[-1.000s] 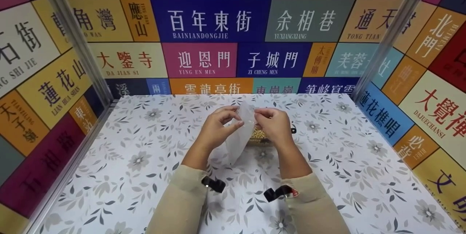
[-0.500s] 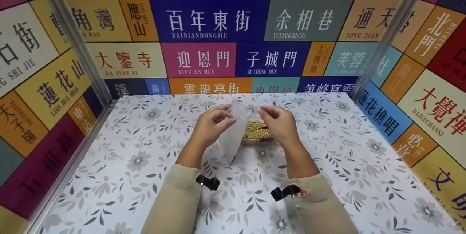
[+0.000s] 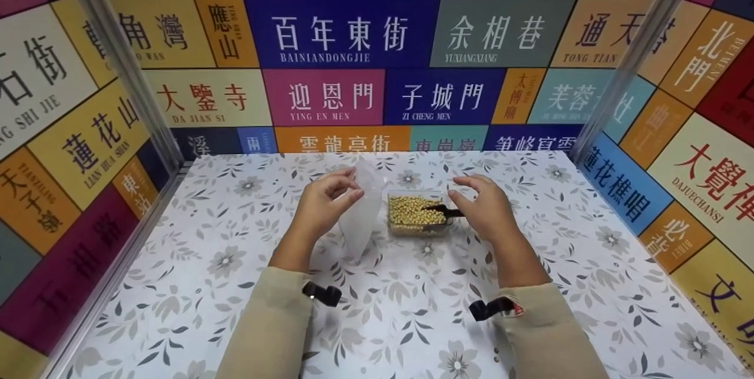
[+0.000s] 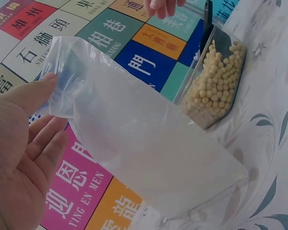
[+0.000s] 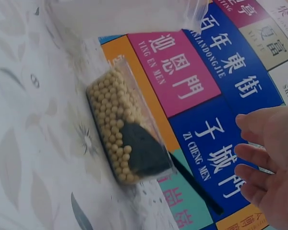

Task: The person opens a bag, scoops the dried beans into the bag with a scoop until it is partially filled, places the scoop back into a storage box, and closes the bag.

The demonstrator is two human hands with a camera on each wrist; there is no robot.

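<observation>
My left hand [image 3: 318, 208] pinches the top edge of a translucent plastic bag [image 3: 360, 223] between thumb and fingers. Flat and hanging down, the bag [image 4: 149, 134] shows nothing inside in the left wrist view. To its right stands a clear plastic box [image 3: 403, 231] holding yellow soybeans [image 3: 405, 208]. A black scoop [image 5: 141, 151] rests in the beans, its blade partly buried and its handle sticking out over the right rim. Fingers loosely bent, my right hand [image 3: 488, 208] hovers beside that handle. In the right wrist view it is apart from the scoop and holds nothing.
A white tablecloth [image 3: 235, 308] with grey flowers and leaves covers the table. Walls of coloured panels [image 3: 324, 96] with Chinese lettering rise behind and at both sides. Transparent posts [image 3: 126, 66] stand at the back corners.
My right hand has let go of the bag's edge and moved right, towards the scoop handle. My left hand has carried the bag to the left, uncovering the box of soybeans.
</observation>
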